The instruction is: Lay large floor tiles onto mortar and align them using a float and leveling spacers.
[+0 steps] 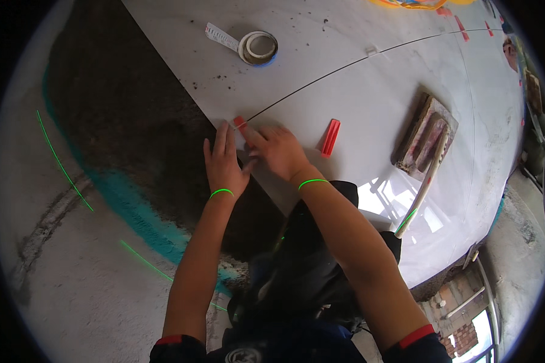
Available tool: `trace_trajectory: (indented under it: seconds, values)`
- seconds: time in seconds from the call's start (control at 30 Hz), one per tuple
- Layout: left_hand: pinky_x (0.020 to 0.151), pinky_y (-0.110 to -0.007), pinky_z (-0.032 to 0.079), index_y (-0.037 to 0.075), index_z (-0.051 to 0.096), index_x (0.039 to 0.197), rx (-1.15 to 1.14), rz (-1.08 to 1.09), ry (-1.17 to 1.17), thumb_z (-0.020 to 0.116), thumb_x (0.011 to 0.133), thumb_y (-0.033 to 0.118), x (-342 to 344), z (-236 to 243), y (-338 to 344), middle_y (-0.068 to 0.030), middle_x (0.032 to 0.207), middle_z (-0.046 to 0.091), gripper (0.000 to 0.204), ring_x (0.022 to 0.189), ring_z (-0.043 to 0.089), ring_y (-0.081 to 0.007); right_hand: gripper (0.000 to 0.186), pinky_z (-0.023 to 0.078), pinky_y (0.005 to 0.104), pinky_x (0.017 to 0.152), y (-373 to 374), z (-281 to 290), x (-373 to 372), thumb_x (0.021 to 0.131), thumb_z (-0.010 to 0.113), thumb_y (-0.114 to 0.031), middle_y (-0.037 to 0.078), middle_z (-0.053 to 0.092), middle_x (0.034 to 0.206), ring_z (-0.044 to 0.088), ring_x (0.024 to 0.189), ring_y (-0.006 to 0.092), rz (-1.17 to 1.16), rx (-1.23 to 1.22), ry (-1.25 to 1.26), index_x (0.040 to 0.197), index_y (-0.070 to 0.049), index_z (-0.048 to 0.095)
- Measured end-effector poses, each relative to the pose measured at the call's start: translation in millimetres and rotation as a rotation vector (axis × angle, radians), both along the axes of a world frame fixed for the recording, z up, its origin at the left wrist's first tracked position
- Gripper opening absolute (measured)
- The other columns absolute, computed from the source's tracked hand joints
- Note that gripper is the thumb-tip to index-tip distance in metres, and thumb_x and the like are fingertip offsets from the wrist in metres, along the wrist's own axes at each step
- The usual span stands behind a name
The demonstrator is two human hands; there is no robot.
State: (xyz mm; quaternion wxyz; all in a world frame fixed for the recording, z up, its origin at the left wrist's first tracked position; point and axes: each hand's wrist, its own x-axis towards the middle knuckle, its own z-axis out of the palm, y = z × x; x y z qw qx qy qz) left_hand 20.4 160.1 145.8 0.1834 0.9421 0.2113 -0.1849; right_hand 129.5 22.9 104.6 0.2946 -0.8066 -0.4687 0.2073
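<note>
My left hand (224, 162) lies flat with fingers spread at the edge of a large pale grey floor tile (357, 85), half on the tile, half on the dark mortar bed (133, 121). My right hand (275, 150) rests beside it on the tile, fingers reaching toward a small red spacer clip (240, 123) set at the tile's edge, where a thin dark joint line (345, 66) begins. I cannot tell whether the fingertips touch the clip. Neither hand holds anything.
A red plastic wedge (330, 138) lies right of my right hand. A wooden-handled trowel on a dirty float (425, 142) sits farther right. A roll of tape (258, 48) lies on the tile at the top. Green laser lines (64, 166) cross the bare concrete at left.
</note>
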Motion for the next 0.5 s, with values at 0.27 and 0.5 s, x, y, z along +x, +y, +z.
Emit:
trace_trajectory:
  seconds: [0.27,0.5]
  values:
    - [0.111,-0.051,0.044,0.003,0.047,0.151,-0.141,0.152,-0.268,0.093,0.065,0.004,14,-10,-4,-0.0179,0.141,0.05,0.098,0.128,0.049,-0.0423,0.086,0.058,0.0458,0.082,14,14,18,0.082,0.082,-0.026,0.015,0.059,0.125,0.071,0.099,0.0363,0.014,-0.169,0.216,0.157,-0.011,0.042]
    - [0.1,-0.05,0.048,0.003,0.055,0.144,-0.131,0.154,-0.31,0.092,0.065,0.003,15,-22,-3,-0.016,0.123,0.053,0.087,0.118,0.053,-0.0387,0.075,0.059,0.0456,0.08,13,9,28,0.081,0.081,-0.022,0.01,0.06,0.123,0.071,0.1,0.0334,-0.002,-0.144,0.256,0.148,-0.015,0.05]
